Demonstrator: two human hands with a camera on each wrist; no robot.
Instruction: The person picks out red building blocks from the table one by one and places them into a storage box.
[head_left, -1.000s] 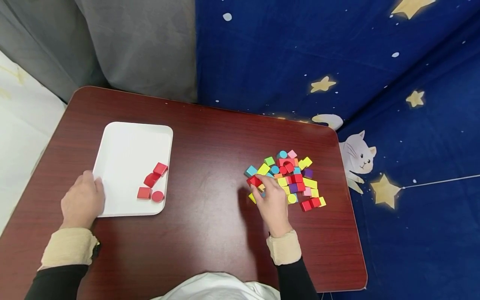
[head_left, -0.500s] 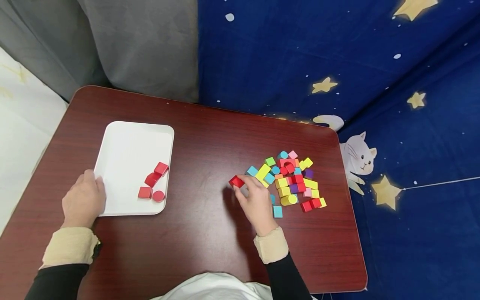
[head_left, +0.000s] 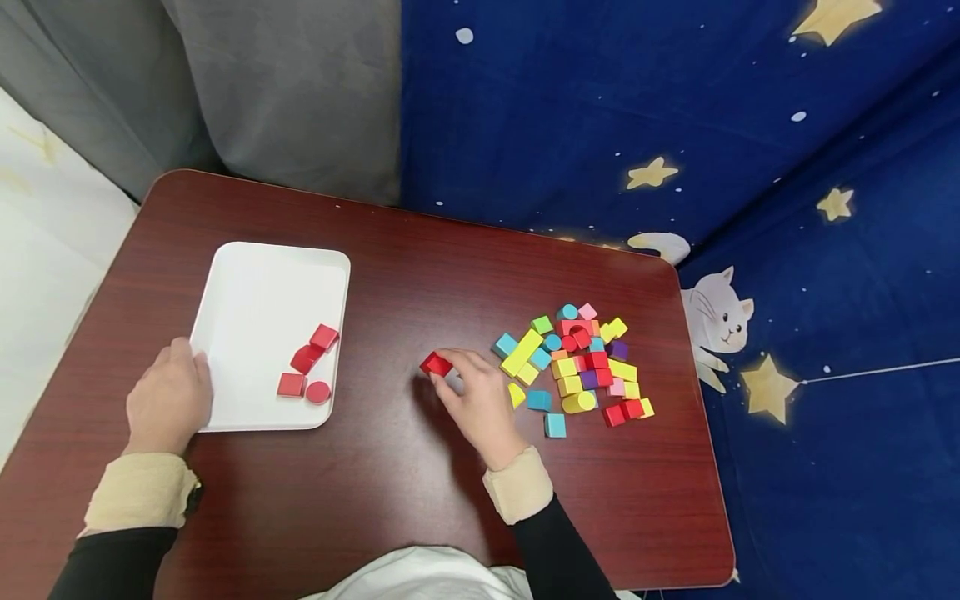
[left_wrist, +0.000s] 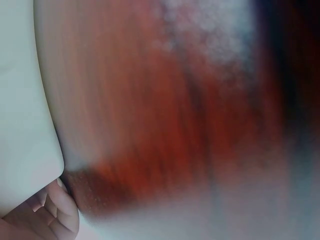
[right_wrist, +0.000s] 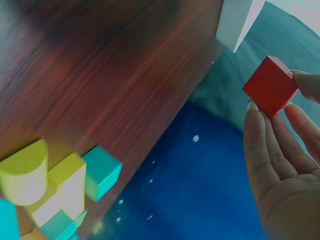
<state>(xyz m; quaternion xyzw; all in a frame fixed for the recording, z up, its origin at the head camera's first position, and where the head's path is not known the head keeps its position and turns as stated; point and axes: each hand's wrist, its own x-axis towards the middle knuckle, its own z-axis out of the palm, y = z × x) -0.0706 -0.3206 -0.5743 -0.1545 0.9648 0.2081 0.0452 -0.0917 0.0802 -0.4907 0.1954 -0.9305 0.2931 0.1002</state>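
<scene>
My right hand (head_left: 480, 407) pinches a red block (head_left: 435, 365) between thumb and fingertips, over the table midway between the tray and the block pile. In the right wrist view the red block (right_wrist: 269, 86) shows a square face at the fingertips. My left hand (head_left: 168, 393) grips the left edge of a white tray (head_left: 258, 312) near its front corner. Curled fingers (left_wrist: 62, 202) show beneath the tray corner (left_wrist: 27, 120) in the left wrist view. On the tray's right side lie a red disc (head_left: 318, 392) and three red blocks (head_left: 292, 385).
A loose pile of colored blocks lies at the right, among them a yellow cylinder (head_left: 578, 402), a red arch (head_left: 576, 327) and a teal block (head_left: 555, 426) at its front. The table (head_left: 420, 250) ends at a blue star-patterned curtain (head_left: 540, 108) behind.
My right hand has carried the red block left, away from the pile toward the tray. Blocks formerly behind that hand are now visible. My left hand stays at the tray.
</scene>
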